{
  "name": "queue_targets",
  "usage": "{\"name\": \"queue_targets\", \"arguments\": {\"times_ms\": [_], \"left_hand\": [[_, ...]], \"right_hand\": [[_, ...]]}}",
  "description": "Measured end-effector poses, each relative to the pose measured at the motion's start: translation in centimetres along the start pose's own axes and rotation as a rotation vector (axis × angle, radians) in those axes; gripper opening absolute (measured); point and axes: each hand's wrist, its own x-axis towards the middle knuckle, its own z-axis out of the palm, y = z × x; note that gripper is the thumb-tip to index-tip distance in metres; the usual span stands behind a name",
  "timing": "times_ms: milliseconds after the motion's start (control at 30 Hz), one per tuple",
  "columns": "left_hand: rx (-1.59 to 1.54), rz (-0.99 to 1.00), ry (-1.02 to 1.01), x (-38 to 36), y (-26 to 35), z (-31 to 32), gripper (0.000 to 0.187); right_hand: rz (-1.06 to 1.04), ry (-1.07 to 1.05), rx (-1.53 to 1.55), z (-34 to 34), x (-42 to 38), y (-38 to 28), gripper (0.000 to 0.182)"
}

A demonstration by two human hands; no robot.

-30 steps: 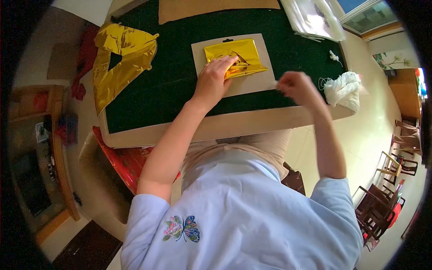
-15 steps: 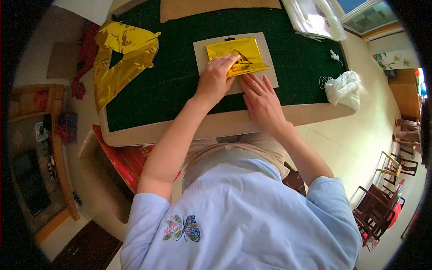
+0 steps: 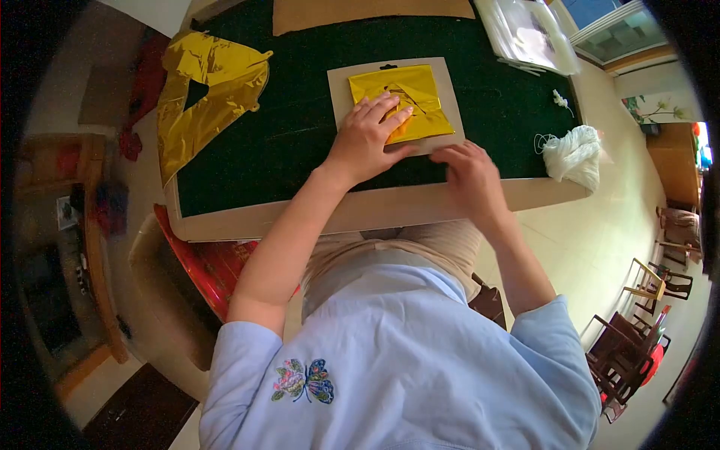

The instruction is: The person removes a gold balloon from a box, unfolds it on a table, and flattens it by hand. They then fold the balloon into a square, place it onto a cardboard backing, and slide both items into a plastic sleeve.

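Observation:
A folded gold foil balloon lies flat on a beige backing card with a hang hole in its top edge. My left hand rests over the lower left of the foil, open, fingers spread and palm down. At the card's lower right edge is my right hand, fingers bent inward and smeared by motion. Creases and a dark slit-like line show on the foil above my left fingertips.
Another gold foil balloon, unfolded with a triangular opening, hangs partly over the table's left edge. White string sits at the right corner. Clear plastic bags lie at the far right, brown cardboard at the back.
The foil's lower edge, raised before, now lies flatter on the card. My right hand has drawn back to the right and its fingers have curled; my left hand has spread over the foil.

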Motion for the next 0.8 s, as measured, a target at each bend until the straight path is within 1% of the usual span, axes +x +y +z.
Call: {"name": "queue_targets", "arguments": {"times_ms": [67,167,267,367,467,567,667,700,800], "left_hand": [[0.017,0.041,0.033,-0.1,0.0,0.1,0.047],[0.002,0.07,0.006,-0.3,-0.8,0.7,0.047],[0.098,0.085,-0.06,-0.4,-0.6,0.4,0.048],[0.102,0.08,-0.088,-0.5,-0.5,0.1,0.051],[0.118,0.084,-0.119,-0.6,-0.6,0.0,0.053],[0.158,0.045,-0.113,-1.5,0.2,-0.5,0.055],[0.112,-0.01,-0.24,-3.8,1.5,-2.2,0.055],[0.084,-0.031,-0.237,-4.7,2.1,-2.8,0.05],[-0.031,-0.102,-0.258,-5.4,3.2,-4.9,0.043]], "right_hand": [[0.306,-0.197,0.157,-2.8,0.3,-0.8,0.026],[0.101,0.064,0.182,-3.3,2.8,-1.2,0.031],[-0.264,0.285,-0.008,0.6,8.0,0.5,0.038],[-0.31,0.259,-0.272,4.5,10.3,2.9,0.042],[-0.217,0.228,-0.198,5.5,10.3,3.8,0.041],[-0.218,0.244,-0.247,5.8,10.1,4.0,0.041],[-0.218,0.244,-0.256,5.7,10.2,3.7,0.041],[-0.216,0.242,-0.258,5.7,10.1,3.6,0.041],[-0.219,0.237,-0.262,5.8,10.2,3.8,0.041]]}}
